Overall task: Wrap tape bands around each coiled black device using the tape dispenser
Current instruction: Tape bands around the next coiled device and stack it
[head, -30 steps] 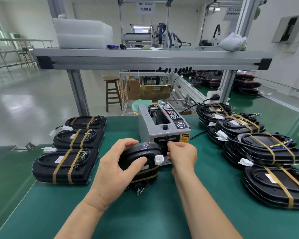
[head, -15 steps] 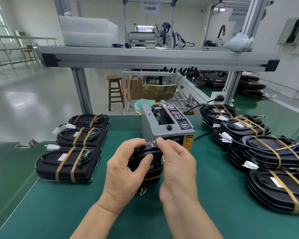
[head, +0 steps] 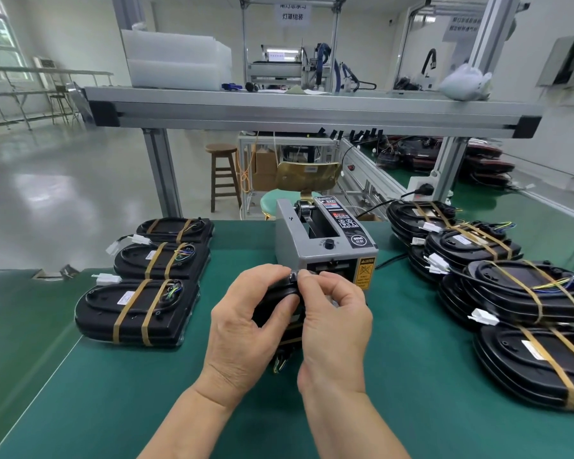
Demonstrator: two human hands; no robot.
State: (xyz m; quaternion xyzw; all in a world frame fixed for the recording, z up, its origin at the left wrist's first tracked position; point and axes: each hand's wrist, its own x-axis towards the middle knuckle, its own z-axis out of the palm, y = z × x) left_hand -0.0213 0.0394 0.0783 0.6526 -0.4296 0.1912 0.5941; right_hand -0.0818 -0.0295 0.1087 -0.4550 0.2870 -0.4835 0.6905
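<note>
Fingers of the left grip (head: 242, 326) curl round a black device (head: 274, 301), with the thumb laid across its face. The right grip (head: 337, 323) pinches the device's top edge between thumb and forefinger; whether tape lies under the pinch cannot be told. The device stands on edge near the middle of the table (head: 140, 412), just in front of the tape dispenser (head: 322, 250), with coloured wires (head: 279, 363) showing at its lower end.

The grey dispenser carries a black knob (head: 329, 244), a round label reading "BEMI" (head: 358, 240) and a yellow caution sticker (head: 365, 272) beside its outlet.

Toward the table's left edge three banded devices (head: 136, 313) lie flat in a row, each crossed by two tan tape bands, with white connectors (head: 106, 278) sticking out. Toward the right edge more banded devices lie in an overlapping pile (head: 524, 293).

An aluminium shelf (head: 295, 111) spans the table's far edge and holds stacked translucent trays (head: 176, 61) and a white bag (head: 464, 82). Beyond it stand a wooden stool (head: 224, 173) and a hanging sign (head: 292, 15) whose lower line reads "灯罩组装".
</note>
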